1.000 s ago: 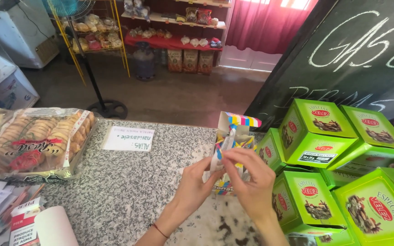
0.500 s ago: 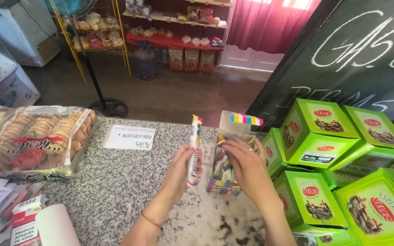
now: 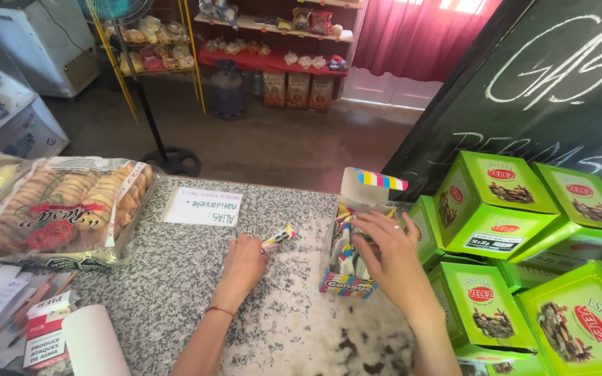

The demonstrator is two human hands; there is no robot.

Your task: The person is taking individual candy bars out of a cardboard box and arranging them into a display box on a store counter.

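Hands: both of mine are out over the speckled granite counter (image 3: 175,278), left and right well apart.
Left hand: my left hand (image 3: 244,256) lies low on the stone, fingers curled around one end of a wrapped candy stick (image 3: 279,237); the other end pokes out up and to the right, just above the counter.
Right hand: my right hand (image 3: 388,254) reaches into the open candy box (image 3: 346,268), fingers spread narrow and bent down among the wrapped sticks standing inside; I cannot tell whether I have one pinched.
Candy box: small cardboard display box with a striped, many-coloured flap standing up at the back, sitting on the counter between my two hands and just beside the green boxes.
Green boxes: a stack of bright green cartons (image 3: 496,205) fills the right side, touching one another, with a chalkboard (image 3: 559,90) leaning behind them.
Paper note: a white slip (image 3: 203,207) lies flat on the stone beyond my left hand.
Biscuits: a clear bag of round biscuits (image 3: 60,205) rests at the left end of the counter.
Papers: loose sheets and a small printed carton (image 3: 43,338) sit at the near left corner.
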